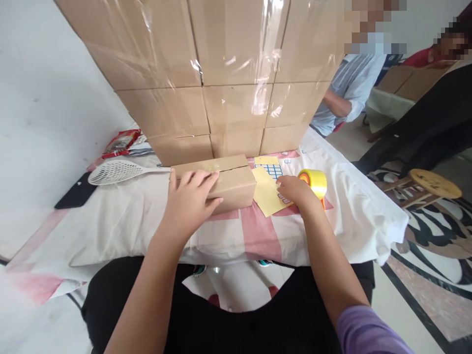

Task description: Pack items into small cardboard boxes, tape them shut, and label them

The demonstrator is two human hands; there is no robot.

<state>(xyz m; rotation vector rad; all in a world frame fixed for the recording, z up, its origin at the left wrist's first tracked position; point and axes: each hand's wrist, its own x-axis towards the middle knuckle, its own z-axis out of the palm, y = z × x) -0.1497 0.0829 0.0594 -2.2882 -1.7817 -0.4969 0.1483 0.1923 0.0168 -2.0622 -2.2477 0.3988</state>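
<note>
A wall of stacked cardboard cartons (221,73) wrapped in clear film stands at the back of the desk (354,211), which is covered by a white and pink cloth. To the left lie a white mesh swatter (118,172), a red packet (120,142) and a flat black object (75,195). On the right, a person in a light blue shirt (350,83) sits beyond a round wooden stool (433,183) on the patterned floor.

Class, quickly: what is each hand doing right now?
Left hand: open, flat on the small box.
Right hand: on the tape roll; grip unclear.
</note>
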